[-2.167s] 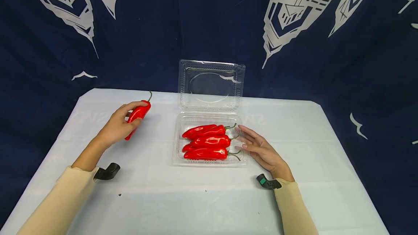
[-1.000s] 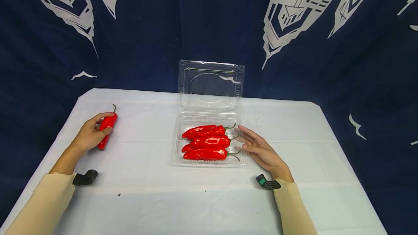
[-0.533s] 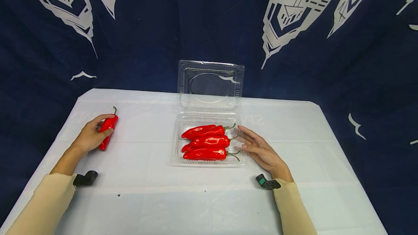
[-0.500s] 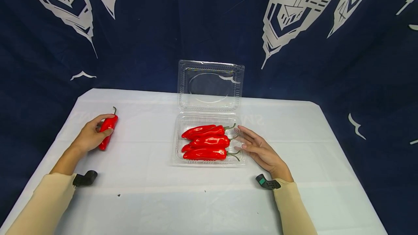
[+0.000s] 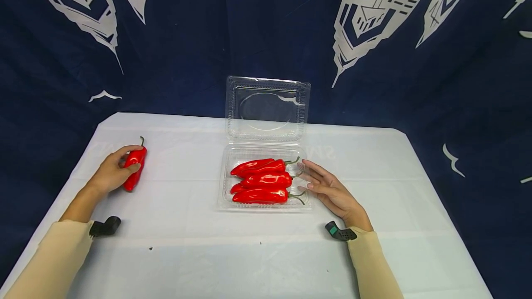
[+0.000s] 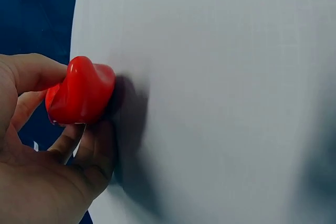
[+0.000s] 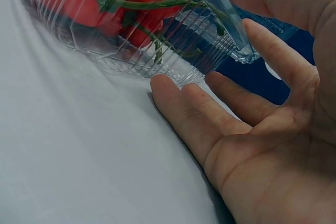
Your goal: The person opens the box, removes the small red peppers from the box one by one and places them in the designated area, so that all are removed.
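Observation:
On the left of the table, my left hand [image 5: 112, 170] holds a red pepper [image 5: 136, 165] between thumb and fingers, its green stem pointing away from me. The left wrist view shows the blunt red end of this pepper [image 6: 84, 93] with fingers on both sides of it. Several more red peppers [image 5: 266, 180] lie in a clear plastic clamshell box [image 5: 224, 202], stems to the right. My right hand [image 5: 332, 193] rests at the box's right side with fingers extended. In the right wrist view, the fingers [image 7: 184, 114] are by the ribbed box wall, thumb near its rim.
The box's clear lid [image 5: 267, 110] stands raised at the back. A white cloth [image 5: 199, 253] covers the table, with a few dark specks [image 5: 151, 248] on it. A dark blue printed curtain [image 5: 266, 26] hangs behind the table's far edge.
My left hand has carried the pepper leftward and a little nearer to me, away from the box. Over the last half second it has shifted only slightly. The right hand stays in place.

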The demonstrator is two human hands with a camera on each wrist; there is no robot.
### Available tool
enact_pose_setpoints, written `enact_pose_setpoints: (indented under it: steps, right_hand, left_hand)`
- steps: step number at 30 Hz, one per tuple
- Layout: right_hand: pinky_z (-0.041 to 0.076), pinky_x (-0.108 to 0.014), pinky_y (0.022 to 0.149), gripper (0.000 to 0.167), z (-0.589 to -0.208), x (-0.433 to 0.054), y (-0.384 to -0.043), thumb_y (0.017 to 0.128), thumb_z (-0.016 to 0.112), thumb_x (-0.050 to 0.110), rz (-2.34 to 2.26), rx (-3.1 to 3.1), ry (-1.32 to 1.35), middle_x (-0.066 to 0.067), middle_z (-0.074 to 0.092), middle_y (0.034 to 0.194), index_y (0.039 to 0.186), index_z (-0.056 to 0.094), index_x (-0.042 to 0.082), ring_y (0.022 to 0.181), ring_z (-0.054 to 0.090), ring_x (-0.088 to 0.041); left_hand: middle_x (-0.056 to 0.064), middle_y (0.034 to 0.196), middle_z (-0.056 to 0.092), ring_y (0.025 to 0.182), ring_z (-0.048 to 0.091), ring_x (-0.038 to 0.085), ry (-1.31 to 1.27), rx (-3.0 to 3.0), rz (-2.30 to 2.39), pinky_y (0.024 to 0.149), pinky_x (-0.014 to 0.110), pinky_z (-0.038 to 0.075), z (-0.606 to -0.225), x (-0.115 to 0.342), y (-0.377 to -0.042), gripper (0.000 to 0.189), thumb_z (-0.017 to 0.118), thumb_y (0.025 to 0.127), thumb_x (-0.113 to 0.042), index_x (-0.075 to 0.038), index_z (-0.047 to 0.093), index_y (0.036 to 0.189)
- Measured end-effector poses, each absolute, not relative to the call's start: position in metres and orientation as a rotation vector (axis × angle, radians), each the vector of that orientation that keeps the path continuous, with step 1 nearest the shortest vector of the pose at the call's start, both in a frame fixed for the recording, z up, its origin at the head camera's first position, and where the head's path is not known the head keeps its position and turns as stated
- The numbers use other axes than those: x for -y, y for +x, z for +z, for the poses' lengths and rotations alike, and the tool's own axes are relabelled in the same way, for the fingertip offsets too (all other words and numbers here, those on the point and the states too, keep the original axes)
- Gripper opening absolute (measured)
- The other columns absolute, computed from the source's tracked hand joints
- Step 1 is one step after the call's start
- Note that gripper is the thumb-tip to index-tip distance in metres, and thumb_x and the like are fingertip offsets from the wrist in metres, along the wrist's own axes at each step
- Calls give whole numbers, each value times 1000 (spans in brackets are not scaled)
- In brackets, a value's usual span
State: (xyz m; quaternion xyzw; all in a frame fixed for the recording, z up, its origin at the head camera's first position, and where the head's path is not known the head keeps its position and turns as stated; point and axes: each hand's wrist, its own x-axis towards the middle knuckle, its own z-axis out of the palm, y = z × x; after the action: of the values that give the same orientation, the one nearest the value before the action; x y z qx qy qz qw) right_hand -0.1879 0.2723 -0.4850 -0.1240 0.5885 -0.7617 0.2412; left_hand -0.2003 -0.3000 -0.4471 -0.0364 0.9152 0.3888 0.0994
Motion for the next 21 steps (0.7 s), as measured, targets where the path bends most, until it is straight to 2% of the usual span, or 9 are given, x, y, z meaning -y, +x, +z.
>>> enact_pose_setpoints:
  steps: [3,5,9,16,21]
  right_hand:
    - [49,-37,106,73,-485,-272,-188,97,60,2,-2084,-1604,-345,-15,10,168,159,23,9,140,44,-14]
    - [49,-37,106,73,-485,-272,-187,97,60,1,-2088,-1600,-347,-15,11,168,159,23,9,140,44,-14]
    - [49,-37,106,73,-486,-272,-187,97,60,1,-2093,-1599,-355,-15,10,168,159,23,8,140,44,-15]
    - [48,-37,106,74,-485,-272,-187,96,61,1,-2091,-1607,-342,-15,10,168,159,23,9,139,44,-14]
    - [48,-37,107,75,-484,-272,-187,96,62,2,-2088,-1612,-344,-15,11,168,159,23,9,140,44,-14]
  left_hand:
    - [39,145,29,117,40,52,-106,-2687,1177,77,38,55,-448,302,-200,56,52,103,-17,-7,31,154]
    - [39,146,27,120,39,54,-108,-2670,1197,82,46,57,-448,302,-200,56,52,103,-17,-8,31,155]
    - [41,147,27,124,38,56,-105,-2661,1213,89,55,54,-449,304,-200,55,52,102,-15,-9,32,154]
    - [40,148,26,126,35,57,-113,-2649,1196,92,63,51,-446,304,-201,56,51,101,-12,-10,31,154]
    - [40,147,26,124,37,56,-113,-2651,1178,90,59,54,-446,304,-201,58,52,101,-10,-9,31,155]
